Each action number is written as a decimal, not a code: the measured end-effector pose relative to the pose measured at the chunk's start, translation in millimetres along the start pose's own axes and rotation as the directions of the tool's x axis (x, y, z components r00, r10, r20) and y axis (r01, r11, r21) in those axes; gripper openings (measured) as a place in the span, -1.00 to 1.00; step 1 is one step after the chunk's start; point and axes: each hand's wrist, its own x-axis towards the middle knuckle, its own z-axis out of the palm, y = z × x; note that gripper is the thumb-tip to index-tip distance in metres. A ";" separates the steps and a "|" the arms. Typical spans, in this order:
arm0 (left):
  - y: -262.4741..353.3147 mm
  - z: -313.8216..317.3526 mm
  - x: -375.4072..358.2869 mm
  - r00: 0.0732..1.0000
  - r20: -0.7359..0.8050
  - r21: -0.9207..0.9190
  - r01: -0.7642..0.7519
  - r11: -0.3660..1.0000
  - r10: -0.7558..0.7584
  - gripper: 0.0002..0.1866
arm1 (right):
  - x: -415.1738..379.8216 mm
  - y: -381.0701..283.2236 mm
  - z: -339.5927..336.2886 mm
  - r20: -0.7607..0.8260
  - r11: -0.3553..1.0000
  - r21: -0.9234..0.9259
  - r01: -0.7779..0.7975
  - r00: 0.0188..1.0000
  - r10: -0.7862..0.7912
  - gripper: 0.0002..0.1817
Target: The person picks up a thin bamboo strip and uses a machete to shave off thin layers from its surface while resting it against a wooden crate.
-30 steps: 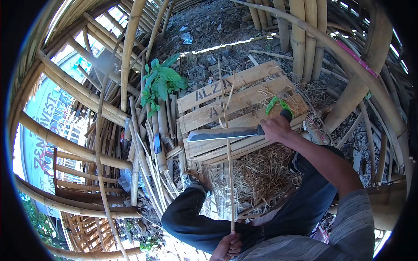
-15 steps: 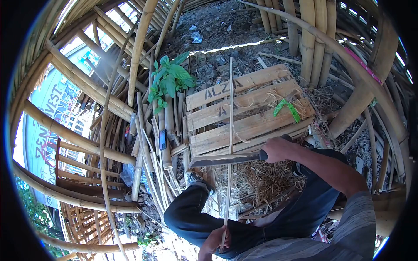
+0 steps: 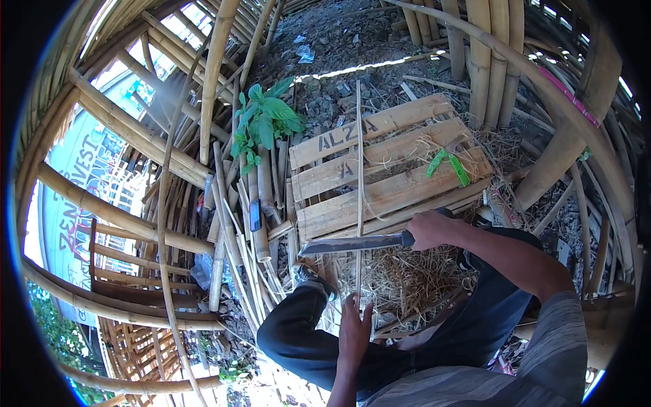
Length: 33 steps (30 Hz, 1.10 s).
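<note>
My right hand (image 3: 432, 230) is wrapped round the dark handle of a machete (image 3: 349, 244). Its long blade points left, level across the near edge of a slatted wooden crate (image 3: 400, 197) with stencilled letters. A thin bamboo strip (image 3: 360, 163) runs lengthwise over the crate and crosses the blade. Below the blade, my left hand (image 3: 354, 331) grips the strip near its lower end, thumb along its right side. Fine shavings (image 3: 424, 146) and a green leaf (image 3: 447, 165) lie on the crate top.
Bamboo poles (image 3: 261, 234) and split strips lie left of the crate, with a phone (image 3: 255, 216) on one pole. A leafy plant (image 3: 264, 125) grows behind them. More shavings (image 3: 413, 288) are heaped between my legs. Upright bamboo posts (image 3: 498, 68) stand at the back right.
My left hand has moved up along the strip, closer to the blade. The machete has shifted slightly upward, and its blade now shows its flat side more.
</note>
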 end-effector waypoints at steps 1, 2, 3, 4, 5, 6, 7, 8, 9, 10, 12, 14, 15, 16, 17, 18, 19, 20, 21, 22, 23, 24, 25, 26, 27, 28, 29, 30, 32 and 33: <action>-12.7 12.4 10.4 1.000 -0.004 0.000 0.000 1.000 0.000 -0.49 | 0.4 1.8 2.5 0.003 1.000 -0.002 -0.007 1.000 0.007 -0.66; -24.3 24.0 21.1 0.996 0.016 -0.039 0.092 0.995 -0.092 -0.55 | -1.3 0.9 2.5 -0.001 1.000 -0.004 -0.009 1.000 0.009 -0.66; -32.3 32.2 30.3 0.983 0.042 -0.074 0.181 0.981 -0.178 -0.59 | -3.5 -0.5 1.9 -0.014 1.000 -0.018 -0.010 1.000 0.010 -0.65; -39.7 36.8 36.2 0.984 0.045 -0.073 0.172 0.982 -0.170 -0.59 | -5.7 -0.8 1.0 -0.027 0.999 -0.031 -0.012 1.000 0.012 -0.63; -41.3 35.9 41.0 0.926 0.209 -0.373 0.374 0.849 -0.316 -0.65 | -8.7 -0.8 -2.1 -0.034 0.999 -0.029 -0.020 0.999 0.019 -0.63; -42.6 34.4 43.9 0.829 0.405 -0.585 0.560 0.587 -0.386 -0.65 | -11.9 -1.2 -5.1 -0.054 0.999 -0.031 -0.006 0.999 0.005 -0.63; -42.7 31.6 38.9 0.823 0.507 -0.702 0.567 0.432 -0.257 -0.61 | -13.8 -1.0 -7.4 -0.075 0.999 -0.033 0.009 0.997 -0.011 -0.62; -37.4 23.7 38.8 0.823 0.507 -0.698 0.566 0.438 -0.256 -0.61 | -14.1 1.4 -8.9 -0.081 1.000 -0.029 0.007 0.997 -0.009 -0.62; -34.0 14.9 38.9 0.729 0.645 -0.681 0.685 0.260 -0.231 -0.60 | -13.6 5.2 -10.7 -0.081 1.000 -0.004 0.009 0.997 -0.009 -0.63; -33.4 8.7 38.5 0.623 0.762 -0.621 0.780 0.074 -0.177 -0.58 | -12.6 7.9 -12.2 -0.078 1.000 0.020 0.014 0.997 -0.013 -0.64; -32.1 2.1 34.2 0.628 0.765 -0.611 0.778 0.144 -0.146 -0.58 | -10.8 10.3 -14.9 -0.098 0.998 -0.051 0.028 0.995 -0.033 -0.66; -25.4 -2.7 29.2 0.597 0.779 -0.560 0.800 0.216 -0.192 -0.58 | -10.0 14.0 -16.1 -0.119 0.992 -0.123 0.030 0.992 -0.045 -0.67; -32.6 -1.2 26.1 0.584 0.788 -0.547 0.810 0.213 -0.196 -0.58 | -9.5 16.7 -16.3 -0.154 0.994 -0.105 -0.001 0.988 -0.015 -0.68; -35.3 -3.1 24.3 0.582 0.789 -0.545 0.810 0.216 -0.194 -0.58 | -9.7 18.9 -16.4 -0.190 0.996 -0.085 -0.034 0.982 0.017 -0.68; -36.3 -8.2 23.3 0.567 0.802 -0.532 0.821 0.209 -0.189 -0.58 | -12.3 17.1 -16.3 -0.194 0.996 -0.078 -0.040 0.981 0.024 -0.68; -35.6 -11.8 22.8 0.555 0.811 -0.523 0.829 0.197 -0.185 -0.58 | -13.4 14.7 -17.1 -0.153 0.996 -0.042 -0.074 0.986 0.067 -0.68; -32.5 -13.0 22.8 0.569 0.788 -0.529 0.821 0.214 -0.235 -0.58 | -13.6 11.9 -17.9 -0.109 0.994 -0.009 -0.107 0.988 0.105 -0.67; -24.9 -14.6 24.7 0.569 0.787 -0.531 0.821 0.210 -0.238 -0.58 | -13.9 7.9 -15.3 -0.106 0.995 -0.010 -0.103 0.989 0.101 -0.67; -17.8 -14.9 26.9 0.571 0.781 -0.527 0.820 0.222 -0.254 -0.58 | -15.8 2.0 -9.9 -0.133 0.998 -0.035 -0.049 0.990 0.044 -0.67; -14.1 -13.2 27.9 0.573 0.775 -0.523 0.819 0.236 -0.268 -0.58 | -17.7 -3.4 -5.6 -0.160 0.998 -0.063 0.001 0.987 -0.011 -0.67; -16.0 -8.2 26.8 0.595 0.761 -0.538 0.801 0.261 -0.257 -0.57 | -17.3 -9.9 -4.3 -0.135 0.994 -0.103 0.041 0.989 -0.055 -0.70; -15.7 -4.0 25.0 0.593 0.764 -0.536 0.803 0.261 -0.255 -0.57 | -17.6 -14.5 -4.1 -0.134 0.994 -0.103 0.037 0.990 -0.051 -0.70; -14.3 -1.1 23.6 0.601 0.756 -0.543 0.797 0.265 -0.259 -0.57 | -18.0 -18.8 -3.6 -0.136 0.991 -0.116 0.068 0.987 -0.083 -0.71; -13.6 1.3 21.6 0.610 0.747 -0.550 0.791 0.268 -0.264 -0.56 | -18.6 -20.6 -3.0 -0.138 0.987 -0.128 0.100 0.984 -0.117 -0.72; -18.7 5.2 19.1 0.625 0.737 -0.559 0.778 0.287 -0.258 -0.56 | -19.1 -20.2 -2.7 -0.138 0.987 -0.124 0.099 0.984 -0.116 -0.72; -19.0 6.7 16.6 0.624 0.737 -0.557 0.779 0.289 -0.261 -0.56 | -18.6 -19.6 -3.2 -0.136 0.989 -0.114 0.089 0.985 -0.105 -0.73; -17.7 7.4 14.7 0.632 0.725 -0.563 0.772 0.294 -0.273 -0.56 | -17.2 -18.4 -4.4 -0.134 0.991 -0.105 0.080 0.986 -0.094 -0.73; -16.0 7.5 13.9 0.642 0.712 -0.571 0.765 0.298 -0.283 -0.56 | -15.6 -15.1 -6.3 -0.135 0.991 -0.104 0.081 0.986 -0.095 -0.73; -13.9 3.4 10.9 0.639 0.714 -0.564 0.767 0.306 -0.285 -0.56 | -12.4 -3.6 -10.1 -0.185 0.992 -0.112 0.060 0.980 -0.080 -0.74; -12.8 1.0 5.7 0.629 0.722 -0.558 0.775 0.297 -0.288 -0.55 | -8.3 9.7 -15.1 -0.177 0.992 -0.111 0.064 0.981 -0.083 -0.74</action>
